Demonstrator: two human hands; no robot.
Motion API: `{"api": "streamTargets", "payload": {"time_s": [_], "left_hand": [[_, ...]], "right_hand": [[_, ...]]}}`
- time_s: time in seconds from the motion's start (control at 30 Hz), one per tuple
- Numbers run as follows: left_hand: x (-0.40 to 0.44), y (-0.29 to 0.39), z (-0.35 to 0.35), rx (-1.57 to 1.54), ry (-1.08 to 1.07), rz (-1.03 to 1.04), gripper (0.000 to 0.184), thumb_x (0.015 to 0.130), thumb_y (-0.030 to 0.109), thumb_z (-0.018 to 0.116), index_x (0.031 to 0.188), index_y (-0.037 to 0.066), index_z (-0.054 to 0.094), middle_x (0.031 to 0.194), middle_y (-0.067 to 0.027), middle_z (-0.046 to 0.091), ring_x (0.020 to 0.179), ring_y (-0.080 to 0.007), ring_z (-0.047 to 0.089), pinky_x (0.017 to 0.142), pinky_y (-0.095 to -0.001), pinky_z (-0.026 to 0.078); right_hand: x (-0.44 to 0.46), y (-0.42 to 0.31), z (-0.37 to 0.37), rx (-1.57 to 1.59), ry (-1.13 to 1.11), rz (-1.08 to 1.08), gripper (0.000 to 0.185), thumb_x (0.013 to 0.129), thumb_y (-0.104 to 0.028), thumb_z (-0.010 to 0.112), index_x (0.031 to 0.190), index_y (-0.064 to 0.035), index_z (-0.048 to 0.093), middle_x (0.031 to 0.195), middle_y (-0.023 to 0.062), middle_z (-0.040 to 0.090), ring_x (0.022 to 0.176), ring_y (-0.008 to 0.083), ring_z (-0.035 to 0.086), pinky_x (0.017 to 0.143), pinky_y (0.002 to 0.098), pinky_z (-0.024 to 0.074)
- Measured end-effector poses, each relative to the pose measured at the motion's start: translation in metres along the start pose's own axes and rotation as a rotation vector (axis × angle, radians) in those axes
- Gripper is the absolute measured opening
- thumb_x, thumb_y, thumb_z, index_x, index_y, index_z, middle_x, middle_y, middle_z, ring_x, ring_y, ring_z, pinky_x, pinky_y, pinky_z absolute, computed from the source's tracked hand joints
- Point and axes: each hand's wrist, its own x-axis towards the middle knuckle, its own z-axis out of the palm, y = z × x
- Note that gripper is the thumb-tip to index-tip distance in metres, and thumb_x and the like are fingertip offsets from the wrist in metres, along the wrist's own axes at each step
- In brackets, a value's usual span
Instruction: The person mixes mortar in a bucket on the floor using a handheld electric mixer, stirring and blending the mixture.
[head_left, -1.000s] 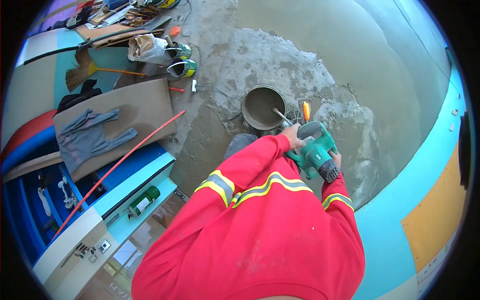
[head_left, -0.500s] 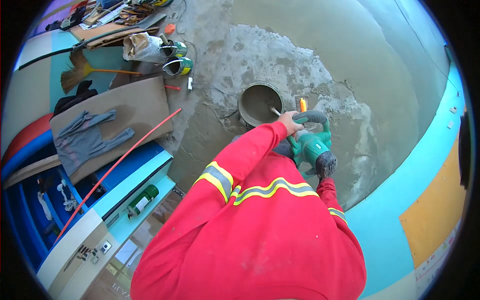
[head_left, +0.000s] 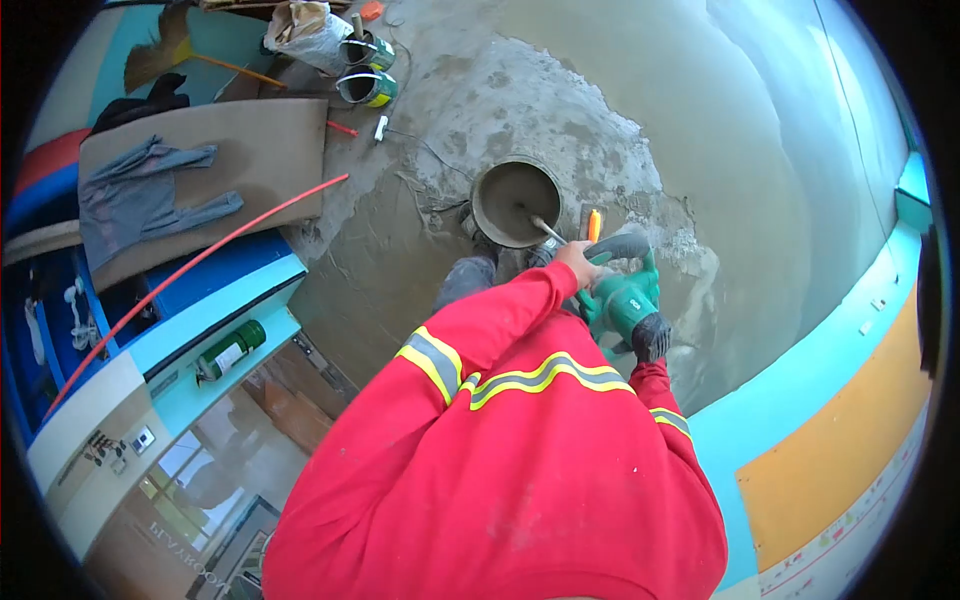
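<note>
A green power mixer [head_left: 625, 298] is held at the front of the red-sleeved body, its metal shaft [head_left: 547, 230] slanting into a round bucket [head_left: 483, 226] of grey wet mix. My left hand [head_left: 577, 265] is closed round the mixer near the top of the shaft. At the other side of the tool, the black motor end [head_left: 651, 337] covers my right hand, so its fingers do not show. Just right of the bucket, a trowel with an orange handle [head_left: 595, 225] lies on the floor.
Two green pails [head_left: 367, 87] and a sack [head_left: 302, 35] stand at upper left. A long red pipe [head_left: 205, 254] crosses a brown board [head_left: 262, 140] holding a grey shirt [head_left: 150, 200]. A cable [head_left: 428, 148] runs towards the bucket. Smooth wet screed [head_left: 700, 110] spreads to the right.
The view has turned and shifted, so the pails and board sit higher. The mixer has tilted compared with a second ago, and my right hand has gone behind its motor end. The shaft stays in the bucket.
</note>
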Motion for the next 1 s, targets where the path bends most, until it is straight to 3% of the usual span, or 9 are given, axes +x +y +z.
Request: {"api": "streamTargets", "payload": {"time_s": [0.17,0.27,0.5,0.67,0.73,0.8,0.9,0.97,1.0], "left_hand": [[-0.009,-0.016,0.007,-0.139,0.07,0.035,0.025,0.067,0.015,0.071,0.088,0.003,0.063,0.062,-0.0067,0.062,0.049,-0.0138,0.058,0.048,-0.029,0.047],[-0.007,-0.026,0.008,0.02,0.148,0.158,0.025,0.067,0.014,0.071,0.088,0.003,0.064,0.063,-0.0068,0.062,0.05,-0.0134,0.059,0.049,-0.029,0.048],[-0.021,-0.024,0.005,-0.09,0.167,0.051,0.025,0.068,0.011,0.069,0.091,0.002,0.064,0.065,-0.0076,0.063,0.052,-0.0128,0.06,0.05,-0.0287,0.048],[-0.028,-0.014,0.003,-0.254,0.173,0.029,0.026,0.07,0.008,0.066,0.095,0.0,0.062,0.067,-0.0059,0.062,0.05,-0.0118,0.057,0.048,-0.0289,0.047],[-0.023,-0.021,0.004,-0.244,0.185,0.048,0.026,0.071,0.007,0.066,0.095,0.0,0.061,0.067,-0.0054,0.061,0.049,-0.0116,0.056,0.048,-0.0288,0.046],[-0.022,-0.022,0.003,-0.269,0.21,0.049,0.026,0.071,0.007,0.065,0.095,0.001,0.061,0.066,-0.006,0.062,0.048,-0.0124,0.056,0.048,-0.029,0.047],[-0.028,-0.013,-0.001,-0.316,0.232,0.025,0.024,0.07,0.006,0.066,0.093,0.001,0.062,0.065,-0.0068,0.062,0.048,-0.0133,0.058,0.048,-0.0289,0.047],[-0.033,-0.005,-0.005,-0.304,0.222,0.019,0.021,0.071,0.006,0.064,0.091,0.001,0.061,0.066,-0.0051,0.061,0.049,-0.0115,0.056,0.048,-0.0281,0.046],[-0.033,-0.005,-0.005,-0.301,0.221,0.018,0.021,0.071,0.007,0.064,0.091,0.001,0.061,0.065,-0.0049,0.061,0.049,-0.0115,0.056,0.048,-0.0281,0.046]], "right_hand": [[0.013,-0.01,0.006,-0.03,-0.079,0.029,0.015,0.074,-0.013,0.059,0.079,0.0009,0.062,0.07,0.0056,0.062,0.062,0.0129,0.059,0.059,0.0287,0.0463],[0.022,-0.015,0.01,-0.046,-0.122,0.046,0.016,0.074,-0.014,0.059,0.079,0.0008,0.062,0.071,0.0057,0.062,0.062,0.0131,0.059,0.059,0.0287,0.0466],[0.043,-0.036,0.024,-0.103,-0.239,0.065,0.016,0.075,-0.014,0.059,0.08,0.0008,0.062,0.072,0.0061,0.063,0.063,0.0134,0.06,0.06,0.0287,0.0471],[0.019,-0.097,0.05,-0.112,-0.346,0.103,0.016,0.077,-0.014,0.057,0.081,0.0003,0.063,0.073,0.0069,0.064,0.064,0.0143,0.061,0.061,0.0293,0.0484],[0.028,-0.092,0.049,-0.327,-0.403,-0.143,0.017,0.079,-0.014,0.056,0.08,0.001,0.063,0.071,0.007,0.064,0.061,0.0137,0.061,0.058,0.0295,0.0478],[0.035,-0.101,0.051,-0.233,-0.365,0.026,0.016,0.078,-0.014,0.056,0.08,0.001,0.063,0.07,0.0072,0.064,0.06,0.0134,0.061,0.056,0.0293,0.0474],[0.032,-0.108,0.057,-0.231,-0.363,0.036,0.015,0.078,-0.013,0.056,0.081,0.0005,0.063,0.07,0.0066,0.064,0.059,0.0135,0.06,0.056,0.0289,0.0474],[0.027,-0.113,0.06,-0.368,-0.427,-0.21,0.016,0.078,-0.013,0.056,0.081,0.0003,0.064,0.07,0.0062,0.064,0.059,0.0139,0.061,0.056,0.0291,0.0473],[0.023,-0.116,0.062,-0.364,-0.421,-0.209,0.016,0.078,-0.013,0.056,0.082,0.0002,0.064,0.07,0.006,0.063,0.06,0.014,0.06,0.056,0.0291,0.0473]]}}
